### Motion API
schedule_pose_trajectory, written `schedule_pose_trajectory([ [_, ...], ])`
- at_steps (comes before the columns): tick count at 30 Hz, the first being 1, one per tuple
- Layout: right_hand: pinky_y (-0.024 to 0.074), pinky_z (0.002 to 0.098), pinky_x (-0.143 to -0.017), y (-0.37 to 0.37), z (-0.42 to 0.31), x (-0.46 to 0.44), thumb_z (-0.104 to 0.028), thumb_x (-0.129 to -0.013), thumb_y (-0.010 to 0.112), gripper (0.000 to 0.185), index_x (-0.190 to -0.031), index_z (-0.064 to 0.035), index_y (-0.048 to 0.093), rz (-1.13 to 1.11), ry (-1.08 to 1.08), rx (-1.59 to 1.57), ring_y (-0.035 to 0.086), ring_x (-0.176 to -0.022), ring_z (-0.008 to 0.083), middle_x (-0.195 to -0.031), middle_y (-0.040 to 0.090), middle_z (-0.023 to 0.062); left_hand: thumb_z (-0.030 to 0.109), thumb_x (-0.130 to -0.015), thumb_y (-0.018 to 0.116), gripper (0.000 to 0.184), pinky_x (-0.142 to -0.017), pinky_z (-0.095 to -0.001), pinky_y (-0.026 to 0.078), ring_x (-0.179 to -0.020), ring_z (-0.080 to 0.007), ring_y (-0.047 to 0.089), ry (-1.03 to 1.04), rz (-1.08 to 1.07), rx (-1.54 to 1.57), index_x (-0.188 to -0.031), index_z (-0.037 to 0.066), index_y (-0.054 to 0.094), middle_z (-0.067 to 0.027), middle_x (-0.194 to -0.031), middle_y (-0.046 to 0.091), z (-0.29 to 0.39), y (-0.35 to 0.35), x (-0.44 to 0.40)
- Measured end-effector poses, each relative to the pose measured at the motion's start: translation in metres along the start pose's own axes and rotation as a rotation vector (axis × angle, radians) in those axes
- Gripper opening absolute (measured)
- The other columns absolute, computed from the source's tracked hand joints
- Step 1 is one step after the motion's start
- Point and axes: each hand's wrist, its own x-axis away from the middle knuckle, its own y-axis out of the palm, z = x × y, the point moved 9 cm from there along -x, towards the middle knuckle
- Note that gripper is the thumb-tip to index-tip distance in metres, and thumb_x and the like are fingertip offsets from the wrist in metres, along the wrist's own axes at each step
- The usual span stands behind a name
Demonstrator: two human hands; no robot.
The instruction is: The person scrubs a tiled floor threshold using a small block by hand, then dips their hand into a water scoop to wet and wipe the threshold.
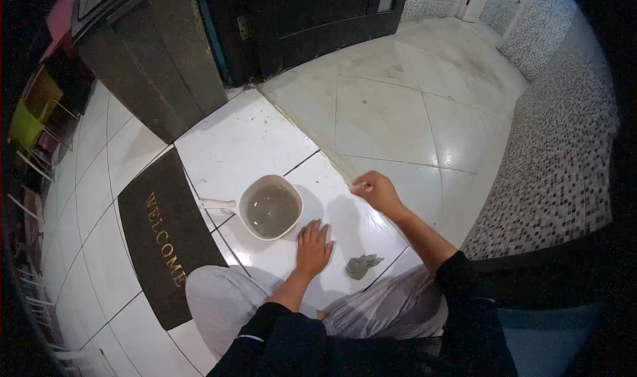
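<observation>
A white dipper point(271, 207) with its handle to the left stands on the white tiles, filled with murky greyish water. Just below and right of it, my left hand point(313, 247) lies flat on the floor, fingers spread, holding nothing. My right hand point(377, 191) is over the edge between the white and beige tiles, its fingers pinched together. Something small and pale shows at the fingertips, too small to name. Between my hands and closer to my legs is a crumpled grey-green lump point(361, 266); its material is unclear.
A dark doormat point(159, 244) lettered WELCOME lies on the left. Beyond the dipper are a dark wooden door point(312, 18) and a grey panel point(152, 58). A mosaic-tiled wall point(551, 178) bounds the right. Chairs point(30, 125) stand at far left. My crossed legs point(232, 301) border the near side.
</observation>
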Motion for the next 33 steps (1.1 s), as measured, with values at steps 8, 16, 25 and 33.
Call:
schedule_pose_trajectory([
  [8,0.0462,0.0383,-0.080,0.048,0.060,0.041,-0.021,-0.071,0.068,0.021,-0.087,-0.0085,0.063,-0.168,-0.208,0.205,0.054,-0.094,0.0288,-0.102,0.057,0.0100,0.032,-0.082,0.052,0.050,-0.100,-0.0486,0.025,-0.120,-0.0296,0.036,-0.024,-0.073,-0.032,-0.124,0.004,0.046,-0.0149,-0.127,0.041,-0.003,0.009,-0.004],
  [16,0.0472,0.0374,-0.078,0.056,0.053,0.015,-0.014,-0.069,0.066,0.022,-0.089,-0.0054,0.063,-0.072,-0.377,0.361,0.053,-0.095,0.0294,-0.106,0.058,0.0109,0.034,-0.082,0.052,0.050,-0.100,-0.0477,0.025,-0.120,-0.0275,0.037,-0.047,-0.137,-0.081,-0.123,0.006,0.048,-0.0137,-0.126,0.043,-0.004,0.015,-0.008],
  [25,0.0472,0.0367,-0.074,0.060,0.060,0.011,-0.012,-0.068,0.066,0.019,-0.085,-0.0040,0.062,-0.138,-0.346,0.318,0.052,-0.084,0.0283,-0.091,0.060,0.0088,0.034,-0.082,0.052,0.047,-0.100,-0.0474,0.024,-0.120,-0.0275,0.035,-0.040,-0.140,-0.097,-0.121,0.006,0.049,-0.0128,-0.126,0.042,-0.005,0.015,-0.010],
  [33,0.0476,0.0370,-0.078,0.066,0.048,-0.026,-0.010,-0.071,0.065,0.015,-0.084,-0.0027,0.064,-0.021,-0.264,0.307,0.053,-0.089,0.0294,-0.100,0.057,0.0108,0.034,-0.083,0.051,0.046,-0.100,-0.0472,0.024,-0.120,-0.0281,0.037,-0.042,-0.124,-0.098,-0.121,0.007,0.050,-0.0130,-0.125,0.043,-0.005,0.014,-0.008],
])
